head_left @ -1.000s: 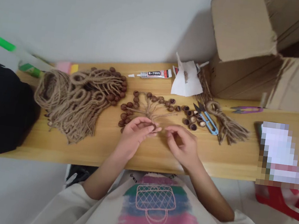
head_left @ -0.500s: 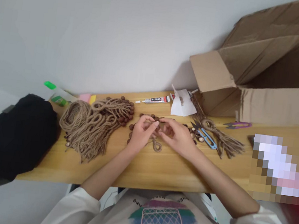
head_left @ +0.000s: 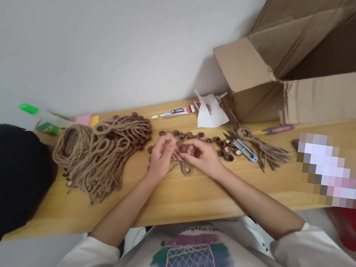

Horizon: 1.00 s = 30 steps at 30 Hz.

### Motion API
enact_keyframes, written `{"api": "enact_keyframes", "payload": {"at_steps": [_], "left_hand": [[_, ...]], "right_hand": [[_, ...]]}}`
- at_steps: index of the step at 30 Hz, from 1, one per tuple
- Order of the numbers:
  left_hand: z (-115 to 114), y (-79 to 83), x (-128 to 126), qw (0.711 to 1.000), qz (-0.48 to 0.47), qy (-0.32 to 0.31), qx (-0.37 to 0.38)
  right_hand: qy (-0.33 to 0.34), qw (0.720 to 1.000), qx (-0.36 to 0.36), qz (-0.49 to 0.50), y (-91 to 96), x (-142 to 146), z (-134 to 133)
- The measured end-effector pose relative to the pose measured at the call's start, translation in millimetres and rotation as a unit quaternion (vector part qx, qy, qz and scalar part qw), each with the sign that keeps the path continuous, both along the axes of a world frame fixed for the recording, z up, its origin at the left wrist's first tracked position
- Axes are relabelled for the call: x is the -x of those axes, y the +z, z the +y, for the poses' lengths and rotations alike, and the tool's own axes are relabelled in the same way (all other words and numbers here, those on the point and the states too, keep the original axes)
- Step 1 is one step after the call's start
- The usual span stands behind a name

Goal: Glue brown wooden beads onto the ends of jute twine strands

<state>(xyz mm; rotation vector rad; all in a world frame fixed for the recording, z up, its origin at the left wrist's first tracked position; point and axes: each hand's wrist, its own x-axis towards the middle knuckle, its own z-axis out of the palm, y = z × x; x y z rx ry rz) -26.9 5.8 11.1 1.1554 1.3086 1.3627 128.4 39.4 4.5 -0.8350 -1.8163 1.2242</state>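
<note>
My left hand (head_left: 162, 154) and my right hand (head_left: 203, 158) meet over the middle of the table, fingertips closed. A round brown nutshell (head_left: 183, 148) sits between the thumb and fingers of my right hand. My left hand pinches at the twine cord just beside it; the exact grip is partly hidden by the fingers. Below the hands, a looped end of the twine cord (head_left: 187, 168) rests on the wood. Behind and to the right lie loose brown nutshells (head_left: 229, 157), several with hollow sides up. Blue thread snips (head_left: 246, 150) lie right of them.
Left of my hands is a pile of knotted twine tassels (head_left: 105, 163) with nutshells. A glue tube (head_left: 177, 112) and white paper (head_left: 211, 114) lie behind. Right are a twine tassel (head_left: 270, 151), purple snips (head_left: 280, 129) and a cardboard box (head_left: 254, 100). A black cloth item (head_left: 7, 185) is far left.
The view has tilted and shifted, so table items appear moved. My hands stay together over the same spot, slightly turned, and the nutshell in my right fingers shows more clearly.
</note>
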Motion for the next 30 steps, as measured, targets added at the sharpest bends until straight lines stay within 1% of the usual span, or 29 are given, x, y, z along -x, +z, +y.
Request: {"api": "enact_keyframes", "payload": {"at_steps": [2, 5, 9, 12, 15, 19, 24, 27, 30], "left_hand": [[-1.3, -3.3, 1.2, 0.999, 0.020, 0.011, -0.023], [-4.1, -7.5, 1.8, 0.991, 0.110, 0.022, -0.073], [-9.3, -6.6, 0.6, 0.958, 0.254, 0.015, -0.135], [-12.1, -3.0, -0.9, 0.932, 0.317, 0.007, -0.176], [-13.6, -1.2, -2.5, 0.916, 0.351, 0.003, -0.193], [-14.9, -1.2, -4.6, 0.899, 0.388, 0.004, -0.202], [-15.0, -0.7, -6.2, 0.860, 0.443, 0.022, -0.254], [-14.6, 0.5, -6.8, 0.844, 0.458, 0.034, -0.278], [-14.8, 1.7, -7.4, 0.838, 0.461, 0.039, -0.290]], "right_hand": [[0.006, 1.000, 0.018, -0.003, -1.3, 0.4, 0.1], [0.016, 0.998, 0.055, -0.002, -4.1, 1.8, -0.6], [0.010, 0.996, 0.089, 0.018, -6.6, 1.7, -0.2], [0.008, 0.996, 0.089, 0.019, -6.7, -0.8, 2.0], [0.013, 0.998, 0.059, 0.005, -5.7, -3.7, 3.8], [0.014, 0.998, -0.017, -0.054, -2.8, -6.2, 3.3], [0.009, 0.989, -0.094, -0.113, -1.5, -7.4, 2.7], [0.013, 0.984, -0.122, -0.130, -3.1, -7.1, 3.0], [0.024, 0.983, -0.124, -0.136, -4.9, -6.8, 3.0]]}}
